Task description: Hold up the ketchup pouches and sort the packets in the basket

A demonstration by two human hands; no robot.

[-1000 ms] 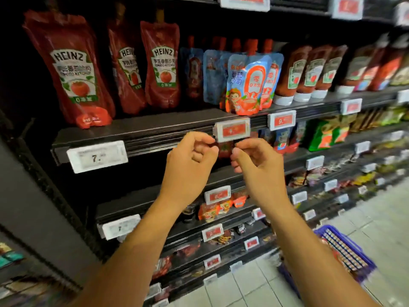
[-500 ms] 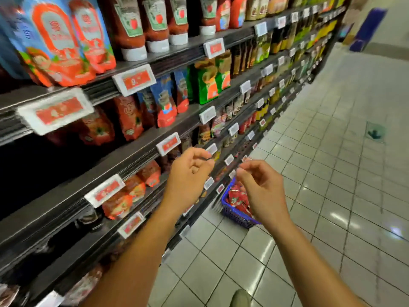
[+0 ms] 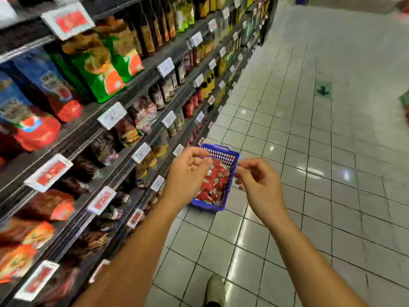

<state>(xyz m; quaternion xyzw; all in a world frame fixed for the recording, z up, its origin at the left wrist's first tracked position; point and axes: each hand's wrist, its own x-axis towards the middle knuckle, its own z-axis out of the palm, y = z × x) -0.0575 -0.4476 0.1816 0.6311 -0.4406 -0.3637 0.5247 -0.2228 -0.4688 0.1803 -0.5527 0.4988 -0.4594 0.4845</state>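
My left hand [image 3: 188, 173] and my right hand [image 3: 257, 182] hover in the air in front of me, fingers loosely curled, holding nothing. Below and between them a blue plastic basket [image 3: 232, 155] stands on the tiled floor, filled with several small red sachets [image 3: 213, 185]. The left hand partly covers the basket's left rim. Both hands are apart from the shelves on the left.
Dark shop shelves [image 3: 88, 127] run along the left, stocked with sauce pouches, green bags [image 3: 97, 69] and bottles, with white and red price tags [image 3: 48, 172] on the edges. Pale floor tiles [image 3: 309, 151] stretch to the right. My shoe [image 3: 214, 289] shows at the bottom.
Both hands have let go of the price tag on the shelf edge and dropped away. The view has swung right and down, bringing the basket on the floor between my hands.
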